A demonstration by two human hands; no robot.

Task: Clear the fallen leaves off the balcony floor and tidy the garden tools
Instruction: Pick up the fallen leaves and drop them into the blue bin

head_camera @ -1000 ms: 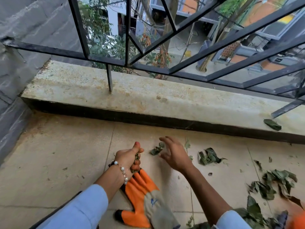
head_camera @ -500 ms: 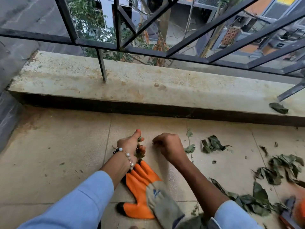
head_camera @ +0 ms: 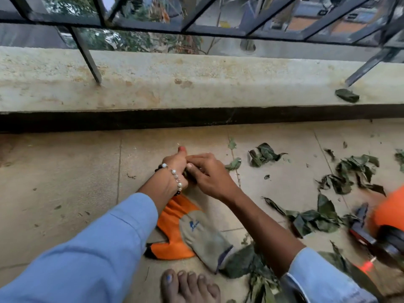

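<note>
My left hand [head_camera: 175, 165], with a bead bracelet, is closed around a small bunch of dark leaves low over the tiled balcony floor [head_camera: 65, 182]. My right hand [head_camera: 209, 176] meets it, fingers curled, pressing leaves into that bunch. The leaves between the hands are mostly hidden. Loose green leaves [head_camera: 264, 154] lie just right of the hands, and more leaves [head_camera: 354, 171] are spread toward the right edge. An orange and grey work glove [head_camera: 190, 232] lies flat under my left wrist.
A concrete ledge [head_camera: 196, 84] with a black metal railing [head_camera: 87, 53] runs across the far side; one leaf [head_camera: 347, 95] lies on it at right. A red-handled tool [head_camera: 363, 235] and an orange object [head_camera: 391, 211] sit at right. My bare foot [head_camera: 188, 287] is at the bottom.
My right hand picked up leaves from the floor and moved left to join my left hand. The view tilted down and shifted right, so my foot shows now.
</note>
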